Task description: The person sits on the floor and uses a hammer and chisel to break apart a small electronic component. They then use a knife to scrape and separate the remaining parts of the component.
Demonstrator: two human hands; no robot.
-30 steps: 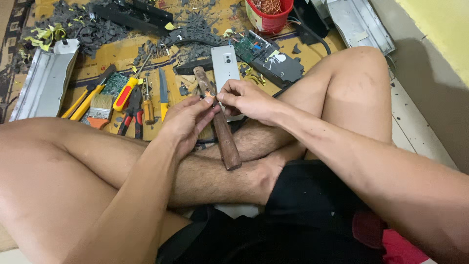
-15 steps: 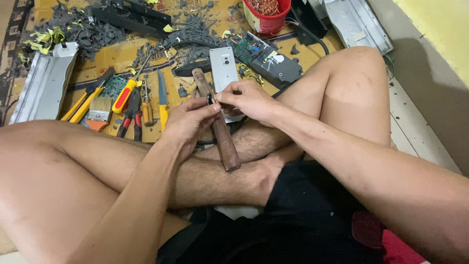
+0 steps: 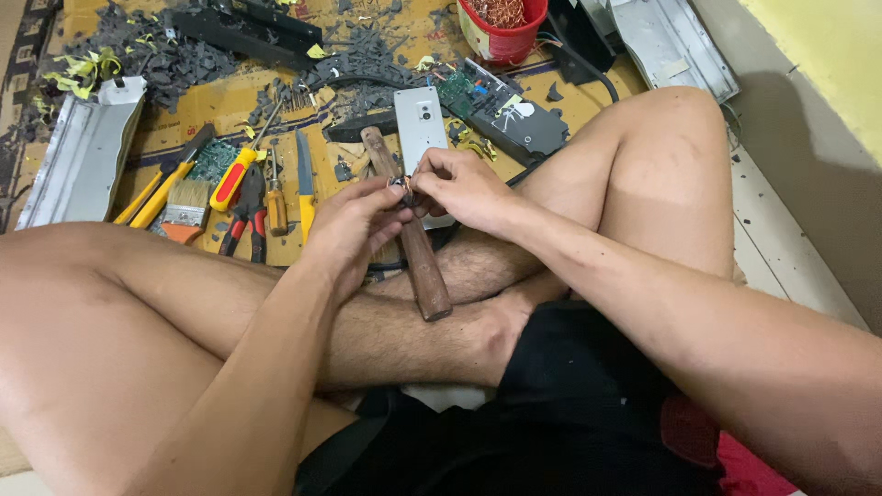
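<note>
Both the left hand and right hand pinch a tiny dark metal part above the brown wooden-handled hammer, so a slip could drop it among the dark plastic scraps.

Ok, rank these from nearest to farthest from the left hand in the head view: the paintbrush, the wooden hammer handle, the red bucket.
1. Wooden hammer handle: right beside the left hand, resting across the leg.
2. Paintbrush: on the cardboard, off to the left.
3. Red bucket: far end, upper right.

Wooden handle: across the crossed legs, under both hands. Flat rectangular panel: on the floor just beyond the hands. Pliers, screwdrivers, brush: left of the handle. Circuit board: right of panel. Bucket: behind the board.
</note>
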